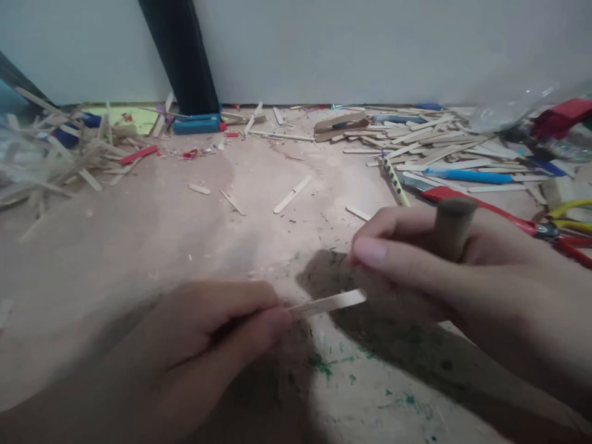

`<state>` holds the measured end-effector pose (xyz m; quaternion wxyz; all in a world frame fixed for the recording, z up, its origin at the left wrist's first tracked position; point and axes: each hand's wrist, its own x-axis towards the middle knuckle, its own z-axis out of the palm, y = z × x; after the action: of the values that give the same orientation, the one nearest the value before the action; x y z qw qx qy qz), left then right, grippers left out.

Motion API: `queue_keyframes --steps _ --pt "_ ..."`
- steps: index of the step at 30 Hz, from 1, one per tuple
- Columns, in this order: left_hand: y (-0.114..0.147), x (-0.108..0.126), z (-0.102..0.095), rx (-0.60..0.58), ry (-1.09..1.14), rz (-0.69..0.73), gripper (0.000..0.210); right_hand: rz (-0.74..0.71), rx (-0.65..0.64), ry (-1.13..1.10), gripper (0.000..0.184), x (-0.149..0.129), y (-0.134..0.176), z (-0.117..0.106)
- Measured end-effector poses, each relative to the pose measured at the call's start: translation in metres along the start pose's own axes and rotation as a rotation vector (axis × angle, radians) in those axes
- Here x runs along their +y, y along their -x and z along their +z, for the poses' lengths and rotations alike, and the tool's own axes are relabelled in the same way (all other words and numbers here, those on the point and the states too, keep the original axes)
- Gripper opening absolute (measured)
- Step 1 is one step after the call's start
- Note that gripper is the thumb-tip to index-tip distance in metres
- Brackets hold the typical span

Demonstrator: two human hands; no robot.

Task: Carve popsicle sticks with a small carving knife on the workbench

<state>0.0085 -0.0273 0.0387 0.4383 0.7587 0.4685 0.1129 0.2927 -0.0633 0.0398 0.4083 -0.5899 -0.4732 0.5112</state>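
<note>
My left hand (217,351) pinches a pale wooden craft stick (328,303) between thumb and forefinger, its free end pointing right. To the right, my right hand (444,277) is curled round a tool with a thick, flat-ended wooden handle (453,228). The handle's butt sticks up between thumb and fingers; the working end is hidden, so I cannot tell its kind. The right fingertips are near the stick's free end, with a small gap between. Beyond the hands, a notched craft stick (293,194) and short stick pieces lie on the table.
Many craft sticks (425,139) are heaped at the back right, with a blue pen-like item (467,176). Red-handled pliers (546,230) lie behind my right hand. Stick scraps (69,148) pile up at the left. A dark post (180,55) stands at the back.
</note>
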Motion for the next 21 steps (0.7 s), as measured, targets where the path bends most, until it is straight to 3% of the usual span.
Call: queue_keyframes --steps 3,5,8,13,16,21 --pt "-0.002 -0.004 -0.003 -0.059 0.041 0.027 0.061 0.157 -0.197 0.024 0.047 0.006 0.005 0.008" --pt "-0.003 -0.006 -0.002 -0.081 0.054 0.045 0.059 0.184 -0.358 -0.013 0.044 0.009 0.005 0.012" --pt "-0.003 -0.007 0.000 -0.111 0.096 0.070 0.050 0.177 -0.483 -0.016 0.045 0.013 0.003 0.013" --pt "-0.006 -0.005 0.004 -0.094 0.186 0.071 0.042 0.205 -0.544 -0.122 0.065 0.016 0.002 0.011" --pt "-0.007 -0.004 0.005 -0.066 0.239 0.071 0.035 0.216 -0.522 -0.154 0.067 0.017 0.003 0.009" --pt "-0.010 0.000 0.004 -0.123 0.281 0.058 0.039 0.272 -0.497 -0.224 0.070 0.021 0.003 0.007"
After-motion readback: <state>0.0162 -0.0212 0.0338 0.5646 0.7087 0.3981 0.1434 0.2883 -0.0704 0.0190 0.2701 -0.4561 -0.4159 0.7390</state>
